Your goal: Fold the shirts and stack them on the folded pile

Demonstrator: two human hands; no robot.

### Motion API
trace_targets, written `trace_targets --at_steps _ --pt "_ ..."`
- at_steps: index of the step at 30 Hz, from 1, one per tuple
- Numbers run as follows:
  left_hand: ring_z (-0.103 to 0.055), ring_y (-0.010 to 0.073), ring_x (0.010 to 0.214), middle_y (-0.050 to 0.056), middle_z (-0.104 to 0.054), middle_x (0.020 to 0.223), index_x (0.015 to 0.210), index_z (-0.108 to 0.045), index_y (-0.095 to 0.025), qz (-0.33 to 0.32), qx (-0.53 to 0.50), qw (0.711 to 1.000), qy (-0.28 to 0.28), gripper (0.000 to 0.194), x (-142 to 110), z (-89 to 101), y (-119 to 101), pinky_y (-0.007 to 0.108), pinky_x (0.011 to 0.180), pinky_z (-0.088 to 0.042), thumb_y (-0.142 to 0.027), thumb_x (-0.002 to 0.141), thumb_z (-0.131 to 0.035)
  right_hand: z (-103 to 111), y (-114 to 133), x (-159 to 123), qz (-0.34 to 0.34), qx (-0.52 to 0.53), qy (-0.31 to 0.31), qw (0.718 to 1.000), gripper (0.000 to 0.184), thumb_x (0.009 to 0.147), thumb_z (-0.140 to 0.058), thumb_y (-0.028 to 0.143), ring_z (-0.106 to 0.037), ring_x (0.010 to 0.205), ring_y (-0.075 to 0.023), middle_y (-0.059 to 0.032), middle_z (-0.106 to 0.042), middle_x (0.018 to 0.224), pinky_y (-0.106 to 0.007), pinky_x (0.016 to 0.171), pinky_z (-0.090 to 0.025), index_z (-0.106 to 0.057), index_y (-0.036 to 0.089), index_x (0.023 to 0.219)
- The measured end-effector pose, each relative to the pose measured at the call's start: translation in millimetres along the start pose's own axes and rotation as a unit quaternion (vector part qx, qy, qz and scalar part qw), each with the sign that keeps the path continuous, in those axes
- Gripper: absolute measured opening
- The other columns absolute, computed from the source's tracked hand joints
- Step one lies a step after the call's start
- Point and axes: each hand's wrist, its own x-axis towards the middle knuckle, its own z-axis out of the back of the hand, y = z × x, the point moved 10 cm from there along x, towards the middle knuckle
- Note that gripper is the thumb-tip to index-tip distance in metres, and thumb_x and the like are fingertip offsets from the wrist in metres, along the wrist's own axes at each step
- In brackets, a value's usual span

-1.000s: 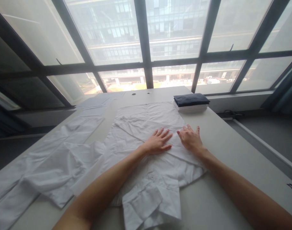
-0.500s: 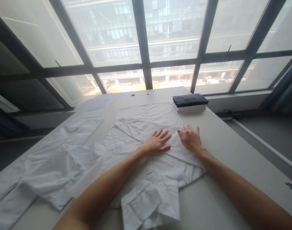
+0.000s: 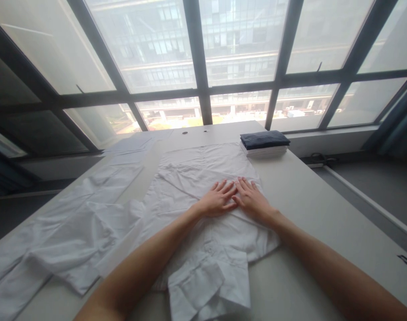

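Note:
A white shirt [image 3: 183,183] lies spread over the table, wrinkled across its middle. Its collar end [image 3: 208,278] points toward me, and one side is folded inward on the right. My left hand [image 3: 218,198] rests flat on the fabric, fingers spread. Beside it, my right hand [image 3: 252,198] also presses flat on the shirt, its fingertips touching or nearly touching those of the left. Neither hand grasps anything. Part of the cloth is hidden under my forearms.
More white garments [image 3: 79,232] lie loosely along the table's left side. At the far right corner sits a folded dark blue garment [image 3: 265,139] on a stack of folded white ones [image 3: 266,152]. Large windows [image 3: 240,44] stand behind the white table [image 3: 310,214].
My right hand has moved left, from the shirt's right edge to beside my left hand. The shirt's right edge has shifted slightly inward. My left hand has stayed in place.

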Motion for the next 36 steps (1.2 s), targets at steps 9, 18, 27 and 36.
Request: trace_targets --at_steps 9,18,27,36 --pt "-0.009 0.0360 0.154 0.009 -0.019 0.167 0.162 -0.019 -0.025 -0.006 0.005 1.000 -0.005 0.074 1 0.9 -1 0.057 0.121 -0.015 -0.065 0.101 -0.029 -18 -11 2 -0.015 0.003 0.029 0.999 0.070 0.103 -0.029 0.049 -0.017 0.154 -0.0269 -0.0174 -0.025 0.164 -0.048 0.124 -0.014 -0.027 0.006 0.158" --pt "-0.010 0.0357 0.154 0.008 -0.021 0.167 0.161 -0.019 -0.028 -0.010 0.004 1.000 -0.016 0.072 1 -0.4 0 0.057 0.121 -0.016 -0.064 0.101 -0.033 -17 -11 2 -0.022 0.014 0.032 0.999 0.070 0.102 -0.030 0.049 -0.017 0.154 -0.0271 -0.0156 -0.025 0.165 -0.047 0.124 -0.014 -0.027 0.007 0.158" --pt "-0.010 0.0363 0.154 0.008 -0.020 0.167 0.162 -0.018 -0.029 -0.009 -0.001 1.000 -0.015 0.072 1 0.0 0 0.057 0.120 -0.016 -0.064 0.101 -0.034 -17 -11 3 -0.022 0.029 0.030 0.999 0.070 0.101 -0.031 0.049 -0.017 0.154 -0.0268 -0.0157 -0.025 0.165 -0.047 0.124 -0.011 -0.028 0.008 0.158" --pt "-0.012 0.0361 0.154 0.008 -0.022 0.166 0.161 -0.020 -0.029 -0.012 0.006 1.000 -0.022 0.072 2 -0.1 1 0.057 0.120 -0.018 -0.063 0.101 -0.035 -19 -12 2 -0.022 0.025 0.030 0.999 0.070 0.102 -0.031 0.049 -0.017 0.154 -0.0268 -0.0158 -0.025 0.165 -0.048 0.124 -0.011 -0.027 0.009 0.158"
